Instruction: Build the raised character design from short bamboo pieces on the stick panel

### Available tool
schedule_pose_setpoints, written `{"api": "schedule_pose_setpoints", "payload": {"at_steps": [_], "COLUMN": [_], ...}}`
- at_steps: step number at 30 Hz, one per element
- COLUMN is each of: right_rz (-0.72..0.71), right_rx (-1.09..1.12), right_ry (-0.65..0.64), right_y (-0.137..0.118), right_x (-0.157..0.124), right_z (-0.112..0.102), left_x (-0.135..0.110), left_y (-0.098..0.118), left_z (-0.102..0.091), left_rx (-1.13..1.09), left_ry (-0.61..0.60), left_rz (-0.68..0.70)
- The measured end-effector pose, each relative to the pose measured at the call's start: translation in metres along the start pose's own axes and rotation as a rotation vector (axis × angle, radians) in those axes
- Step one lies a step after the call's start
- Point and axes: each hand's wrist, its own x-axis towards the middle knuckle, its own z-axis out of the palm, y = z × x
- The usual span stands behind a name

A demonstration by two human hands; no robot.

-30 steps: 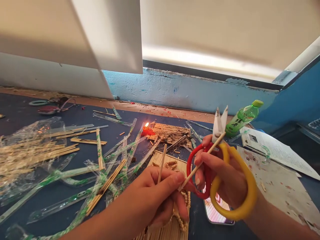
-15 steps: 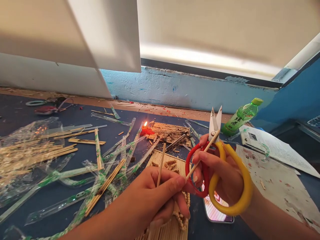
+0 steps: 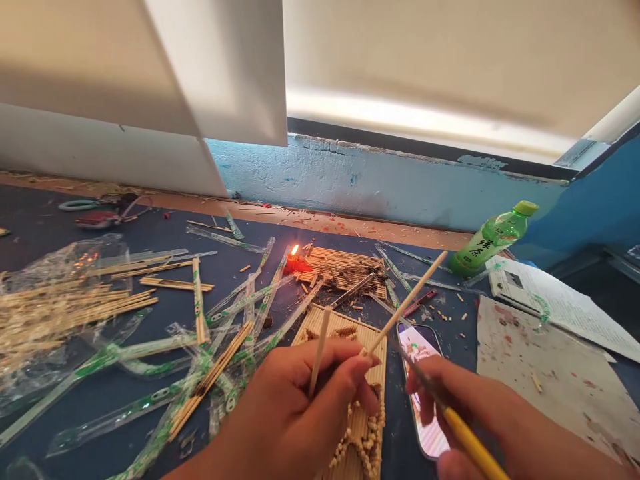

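Note:
My left hand is closed around two thin bamboo sticks. One stick stands nearly upright; the longer stick slants up to the right. My right hand grips scissors with a yellow handle, seen edge-on, their blade tip pointing up-left just under the slanted stick. Both hands hover over a small bamboo mat with wooden beads on it and a phone with its screen lit.
A lit red candle burns beside a charred stick mat. Wrapped chopsticks and loose sticks litter the dark table at left. At right are a green bottle and stained papers. A white board leans on the back wall.
My right hand has dropped down with the scissors, away from the slanted stick's tip, and turned them edge-on. The phone's screen now shows. My left hand keeps both sticks.

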Motion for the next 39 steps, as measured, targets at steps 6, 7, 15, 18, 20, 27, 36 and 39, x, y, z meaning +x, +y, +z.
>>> {"api": "schedule_pose_setpoints", "payload": {"at_steps": [6, 7, 15, 18, 20, 27, 36, 39], "right_rz": [0.053, 0.052, 0.005, -0.007, -0.016, 0.005, -0.052, -0.065], "right_rx": [-0.074, -0.077, -0.142, -0.172, -0.182, -0.191, -0.177, -0.222], "right_ry": [-0.165, -0.164, -0.157, -0.155, -0.18, -0.183, -0.11, -0.049], "right_y": [-0.019, -0.021, -0.021, -0.019, -0.019, -0.025, -0.024, -0.024], "right_x": [0.012, 0.013, 0.011, 0.013, 0.016, 0.016, 0.017, 0.015], "right_z": [0.003, 0.004, 0.007, 0.007, 0.007, 0.008, 0.015, 0.019], "left_x": [-0.001, -0.002, -0.004, -0.003, -0.003, -0.005, -0.007, -0.007], "left_y": [0.0, 0.001, -0.003, -0.006, -0.006, -0.001, -0.007, -0.007], "left_z": [0.001, 0.001, 0.003, 0.002, 0.002, 0.003, 0.004, 0.005], "left_rx": [0.039, 0.019, -0.133, -0.144, -0.122, -0.022, -0.04, -0.121], "left_ry": [-0.054, -0.066, -0.085, -0.109, -0.101, -0.062, -0.115, -0.117], "left_rz": [-0.017, -0.024, -0.076, -0.09, -0.092, -0.065, -0.096, -0.126]}}
